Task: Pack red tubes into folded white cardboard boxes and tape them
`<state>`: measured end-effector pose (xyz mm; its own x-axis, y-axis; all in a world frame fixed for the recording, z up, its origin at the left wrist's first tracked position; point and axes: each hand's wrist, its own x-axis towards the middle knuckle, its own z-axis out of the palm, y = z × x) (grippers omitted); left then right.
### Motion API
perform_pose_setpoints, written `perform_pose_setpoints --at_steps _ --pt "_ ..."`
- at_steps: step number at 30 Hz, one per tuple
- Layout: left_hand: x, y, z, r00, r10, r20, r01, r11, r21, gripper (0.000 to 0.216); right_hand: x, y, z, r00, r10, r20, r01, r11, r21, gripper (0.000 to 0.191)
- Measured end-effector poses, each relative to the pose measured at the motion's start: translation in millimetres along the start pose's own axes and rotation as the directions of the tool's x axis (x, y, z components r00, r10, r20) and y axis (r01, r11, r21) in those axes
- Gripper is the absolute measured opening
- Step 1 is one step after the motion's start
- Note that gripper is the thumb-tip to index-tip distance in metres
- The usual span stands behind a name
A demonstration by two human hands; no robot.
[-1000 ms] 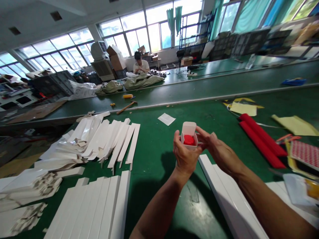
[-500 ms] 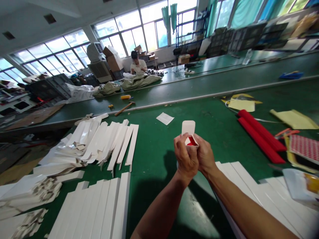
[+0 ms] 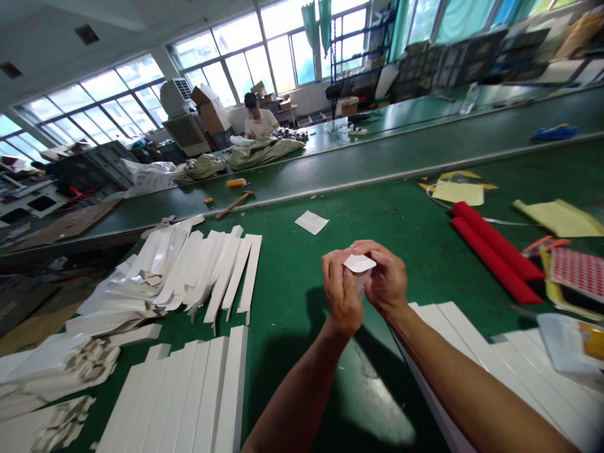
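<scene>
Between my two hands a white cardboard box stands on end, its top flap folded down over the opening. My left hand wraps the box's left side. On the other side my right hand grips it, fingers curled at the top edge. Most of the box's body is hidden by the hands. To the left lie flat, unfolded white cartons and a row of long white boxes. More long white boxes lie to the right, beside my right forearm.
Two red rolls lie on the green table at right, near orange scissors, a red-dotted sheet and yellow paper. A white slip lies ahead. A hammer rests farther back; a person sits beyond.
The box's top flap, upright before with red material showing inside, is now folded down over the opening. My fingers have shifted around the top edge.
</scene>
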<state>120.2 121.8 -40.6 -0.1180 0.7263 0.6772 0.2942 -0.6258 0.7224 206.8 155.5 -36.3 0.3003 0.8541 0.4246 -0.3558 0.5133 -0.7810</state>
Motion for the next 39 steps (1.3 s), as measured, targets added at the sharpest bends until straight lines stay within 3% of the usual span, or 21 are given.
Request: perform_pose_setpoints --at_steps 4,8,10,13,19,25,29,33,39 --pt "-1 -5 -17 0.971 0.222 0.09 -0.235 0.957 0.173 0.051 -12 4 -9 0.994 0.008 0.111 -0.004 0.999 -0.039 0.037" --pt "7 -3 -34 0.948 0.272 0.166 -0.314 0.886 0.342 0.041 -26 7 -17 0.958 0.139 0.249 -0.101 0.982 -0.158 0.048" --pt "12 1 -41 0.932 0.286 0.222 -0.351 0.868 0.352 0.043 -31 10 -19 0.94 0.143 0.31 -0.065 0.966 -0.249 0.057" --pt "19 6 -47 0.915 0.273 0.299 -0.374 0.851 0.369 0.041 -33 14 -17 0.929 0.072 0.363 0.095 0.902 -0.42 0.067" --pt "29 9 -51 0.9 0.193 0.392 -0.367 0.821 0.437 0.037 -30 15 -10 0.926 -0.097 0.365 0.312 0.742 -0.594 0.06" --pt "39 23 -55 0.851 0.109 0.514 -0.393 0.781 0.485 0.038 -29 14 -12 0.912 -0.103 0.398 0.346 0.713 -0.61 0.057" --pt "48 34 -60 0.793 0.042 0.607 -0.422 0.756 0.5 0.038 -27 14 -10 0.888 -0.118 0.444 0.386 0.716 -0.582 0.058" --pt "52 39 -64 0.75 -0.002 0.662 -0.486 0.678 0.552 0.04 -26 17 -10 0.877 -0.134 0.462 0.412 0.707 -0.576 0.059" --pt "45 34 -64 0.653 0.106 0.75 -0.691 0.49 0.531 0.045 -22 19 -12 0.839 -0.185 0.511 0.467 0.727 -0.503 0.058"
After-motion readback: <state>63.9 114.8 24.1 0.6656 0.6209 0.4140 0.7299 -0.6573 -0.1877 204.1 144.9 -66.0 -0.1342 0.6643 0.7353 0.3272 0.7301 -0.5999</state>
